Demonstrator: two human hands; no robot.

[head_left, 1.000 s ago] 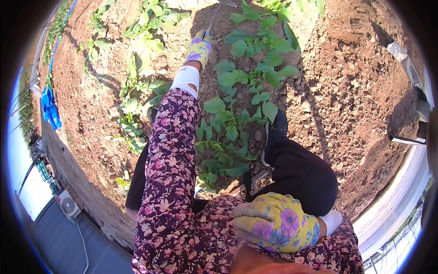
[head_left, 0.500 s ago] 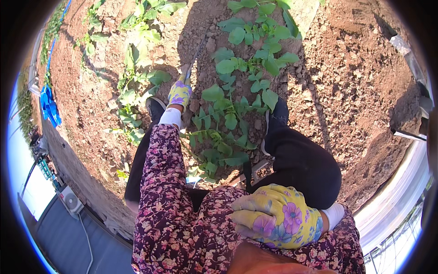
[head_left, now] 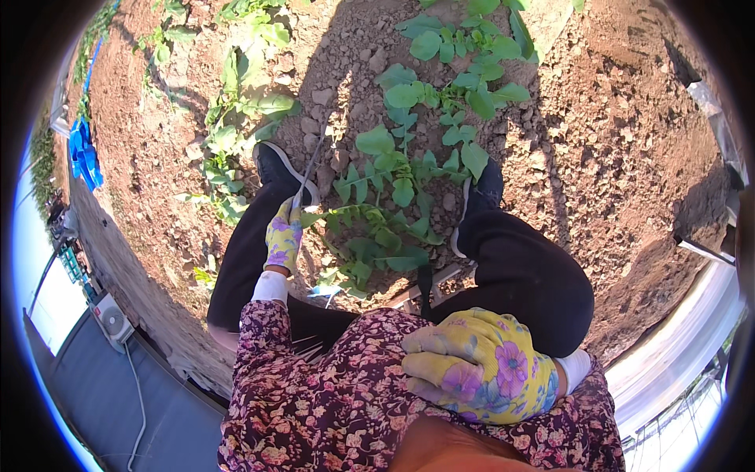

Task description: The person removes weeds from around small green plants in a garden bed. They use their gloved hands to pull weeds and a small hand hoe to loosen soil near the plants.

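My left hand (head_left: 283, 238), in a yellow glove with purple flowers, is closed round a long thin metal rod-like tool (head_left: 316, 154). The rod slants up and away past my left shoe, its far end over the soil between two plant rows; what kind of tool it is, I cannot tell. To the right of it grows a row of leafy green plants (head_left: 385, 161), between my feet. My right hand (head_left: 484, 367), gloved alike, rests on my lap near the right thigh with fingers curled together; its underside is hidden.
Another row of leafy plants (head_left: 224, 141) runs left of my left shoe (head_left: 277, 167). My right shoe (head_left: 483, 185) stands beside the middle row. Clods of brown soil (head_left: 621, 157) spread to the right, with plastic sheeting (head_left: 676, 330) along that edge. Blue cloth or plastic (head_left: 82, 153) hangs far left.
My left hand has drawn back toward my body and slightly left, bringing the rod-like tool nearer. My right hand stays on my lap.
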